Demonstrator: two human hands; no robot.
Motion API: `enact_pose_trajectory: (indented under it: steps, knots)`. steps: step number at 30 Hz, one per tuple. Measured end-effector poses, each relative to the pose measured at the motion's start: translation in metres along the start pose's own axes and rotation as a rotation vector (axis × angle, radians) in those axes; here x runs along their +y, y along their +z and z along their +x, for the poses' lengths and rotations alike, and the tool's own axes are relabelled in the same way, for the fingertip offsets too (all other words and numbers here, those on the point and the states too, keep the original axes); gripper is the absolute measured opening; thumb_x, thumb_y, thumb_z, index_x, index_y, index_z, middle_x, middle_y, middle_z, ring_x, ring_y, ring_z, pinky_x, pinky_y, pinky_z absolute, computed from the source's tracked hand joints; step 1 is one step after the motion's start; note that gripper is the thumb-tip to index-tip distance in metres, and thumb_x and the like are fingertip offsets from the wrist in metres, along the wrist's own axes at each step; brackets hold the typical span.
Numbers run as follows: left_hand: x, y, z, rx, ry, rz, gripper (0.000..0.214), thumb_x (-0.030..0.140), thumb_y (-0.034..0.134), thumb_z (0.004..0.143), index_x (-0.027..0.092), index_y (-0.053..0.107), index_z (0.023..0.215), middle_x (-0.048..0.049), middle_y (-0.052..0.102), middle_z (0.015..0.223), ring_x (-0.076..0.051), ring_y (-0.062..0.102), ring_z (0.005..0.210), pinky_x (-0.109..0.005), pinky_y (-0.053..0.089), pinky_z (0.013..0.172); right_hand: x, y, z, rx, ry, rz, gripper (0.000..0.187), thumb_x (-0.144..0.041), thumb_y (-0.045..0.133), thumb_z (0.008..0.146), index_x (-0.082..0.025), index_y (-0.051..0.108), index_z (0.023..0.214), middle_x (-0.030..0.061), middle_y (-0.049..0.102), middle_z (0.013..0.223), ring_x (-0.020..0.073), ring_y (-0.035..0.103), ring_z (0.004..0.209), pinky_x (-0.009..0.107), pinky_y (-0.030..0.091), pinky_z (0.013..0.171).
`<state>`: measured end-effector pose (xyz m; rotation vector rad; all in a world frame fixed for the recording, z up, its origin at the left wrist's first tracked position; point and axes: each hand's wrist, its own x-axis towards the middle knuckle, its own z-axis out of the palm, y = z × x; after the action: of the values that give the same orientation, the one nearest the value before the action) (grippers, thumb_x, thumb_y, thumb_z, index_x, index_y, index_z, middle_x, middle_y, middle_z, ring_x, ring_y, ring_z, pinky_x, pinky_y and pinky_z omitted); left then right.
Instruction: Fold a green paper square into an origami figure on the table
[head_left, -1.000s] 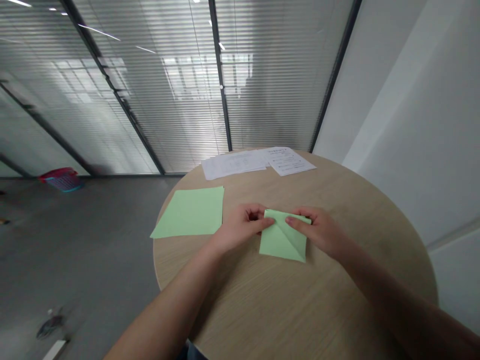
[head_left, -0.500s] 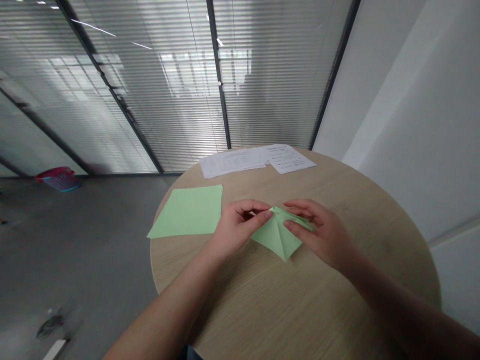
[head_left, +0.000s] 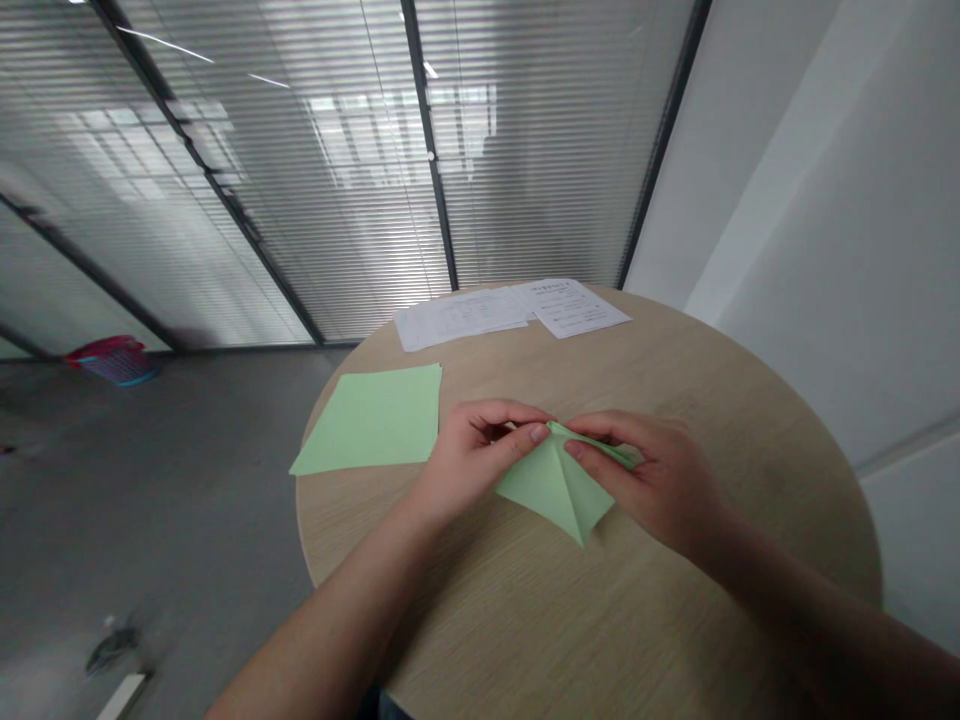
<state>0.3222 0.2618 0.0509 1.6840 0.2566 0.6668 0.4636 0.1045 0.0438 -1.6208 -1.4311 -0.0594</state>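
A folded piece of green paper (head_left: 556, 484) is held between my two hands above the round table. My left hand (head_left: 480, 450) pinches its upper left edge between thumb and fingers. On the upper right edge, my right hand (head_left: 652, 470) grips the folded layers, its thumb on the near face. A crease runs down the middle of the paper to a point at the bottom. The far side of the folds is hidden. Flat on the table, left of my left hand, lies a stack of green sheets (head_left: 371, 418).
Printed white sheets (head_left: 465, 318) lie at the far edge of the wooden table (head_left: 570, 630). Behind it stands a glass partition with blinds (head_left: 360, 230); a white wall (head_left: 840, 250) rises on the right. A red and blue basket (head_left: 116, 360) sits on the floor at left.
My right fingers have closed in on the paper's upper edge, nearer my left hand. The paper's lower point has swung slightly down and toward me. The view has shifted a little.
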Motion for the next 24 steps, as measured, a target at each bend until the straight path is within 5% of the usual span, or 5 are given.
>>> enact_pose_trajectory:
  steps: [17,24]
  knots:
    - [-0.006,0.002,-0.002,0.070,0.175,0.178,0.016,0.035,0.078,0.086,0.021,0.083,0.081,-0.0055,0.079,0.076,-0.018,0.070,0.068,-0.027,0.053,0.063,-0.005,0.003,-0.001,0.011,0.013,0.008,0.015,-0.034,0.065,0.096,-0.026,0.077,0.092,0.0012,0.079,0.079,0.0182,0.072,0.068,0.029,0.052,0.063]
    - [-0.008,-0.002,0.000,-0.090,0.169,0.325,0.027,0.038,0.069,0.093,0.018,0.081,0.107,-0.0072,0.081,0.092,-0.017,0.071,0.074,-0.025,0.052,0.062,0.018,0.005,0.002,0.148,0.172,0.212,0.015,-0.037,0.068,0.095,-0.024,0.075,0.097,0.0034,0.079,0.085,0.0190,0.074,0.072,0.028,0.055,0.062]
